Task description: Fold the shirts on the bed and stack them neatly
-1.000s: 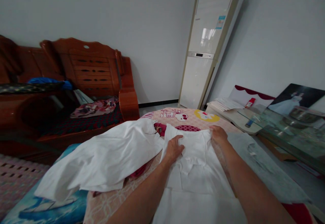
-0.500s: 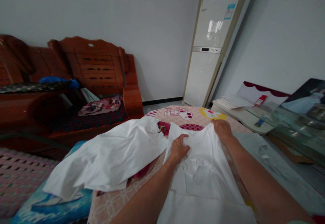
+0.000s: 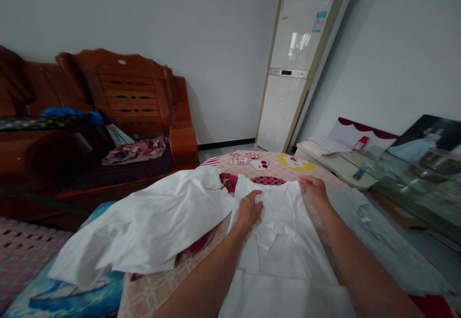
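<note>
A white garment [image 3: 281,255] lies in front of me, its lower part folded over and its fabric rumpled in the middle. My left hand [image 3: 250,211] rests on the upper left of this garment, thumb and forefinger apart. At the upper right corner is my right hand [image 3: 314,190]; its fingers are stretched out and slightly apart, touching or just beside the corner. Another white garment [image 3: 154,222] lies loosely spread to the left, with a dark red piece of fabric [image 3: 228,182] showing between the two.
Both garments lie on a pink patterned cover [image 3: 245,162]. A wooden sofa [image 3: 133,97] stands behind on the left, and a tall white air conditioner [image 3: 284,102] in the corner. To the right are a glass shelf [image 3: 406,183], papers [image 3: 322,146] and a greyish sheet [image 3: 378,231].
My right hand has loosened at the garment's corner, its fingers now straighter, and the corner has dropped a little. My left hand stays on the fabric. The view has shifted slightly right.
</note>
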The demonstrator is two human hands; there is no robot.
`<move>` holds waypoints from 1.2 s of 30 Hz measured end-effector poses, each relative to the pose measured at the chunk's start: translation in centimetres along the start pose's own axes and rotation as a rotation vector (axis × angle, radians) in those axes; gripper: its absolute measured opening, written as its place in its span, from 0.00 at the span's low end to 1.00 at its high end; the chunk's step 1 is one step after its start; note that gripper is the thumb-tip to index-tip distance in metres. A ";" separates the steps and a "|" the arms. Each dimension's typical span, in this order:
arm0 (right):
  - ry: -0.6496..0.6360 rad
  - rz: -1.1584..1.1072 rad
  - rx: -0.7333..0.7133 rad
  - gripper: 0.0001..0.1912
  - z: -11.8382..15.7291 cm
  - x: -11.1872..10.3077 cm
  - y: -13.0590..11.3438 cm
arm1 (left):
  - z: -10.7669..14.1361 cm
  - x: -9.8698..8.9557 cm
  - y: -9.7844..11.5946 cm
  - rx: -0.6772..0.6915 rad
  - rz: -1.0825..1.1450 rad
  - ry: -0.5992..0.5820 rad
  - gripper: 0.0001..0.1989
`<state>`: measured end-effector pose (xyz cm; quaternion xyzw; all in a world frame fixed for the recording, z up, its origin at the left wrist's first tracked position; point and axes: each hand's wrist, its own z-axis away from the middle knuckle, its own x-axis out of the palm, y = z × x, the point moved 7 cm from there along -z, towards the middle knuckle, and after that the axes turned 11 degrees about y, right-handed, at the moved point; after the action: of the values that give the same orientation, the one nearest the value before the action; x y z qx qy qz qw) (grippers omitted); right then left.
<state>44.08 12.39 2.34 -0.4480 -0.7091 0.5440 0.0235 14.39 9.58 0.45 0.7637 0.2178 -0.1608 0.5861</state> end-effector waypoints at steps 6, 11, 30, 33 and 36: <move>-0.134 0.036 0.019 0.17 3.1 2.3 -1.8 | -0.3 -0.4 -1.1 -0.029 0.052 0.088 0.19; -0.229 0.053 -0.122 0.16 7.6 0.3 -6.8 | -0.8 -0.1 -1.7 -0.096 0.117 0.077 0.19; -0.205 0.491 -0.647 0.11 19.6 0.4 -9.0 | -1.1 0.3 -2.0 -0.140 0.092 0.029 0.17; -0.111 0.369 -0.614 0.12 19.2 -0.3 -9.2 | -1.0 0.3 -1.9 -0.148 0.107 0.019 0.16; -0.005 0.123 -0.530 0.09 18.6 -2.2 -9.5 | -1.0 0.3 -2.0 -0.160 0.107 0.016 0.17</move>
<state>29.92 -3.07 3.27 -0.4793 -0.7983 0.3409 -0.1297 13.60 11.06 -1.06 0.7263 0.1935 -0.1050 0.6512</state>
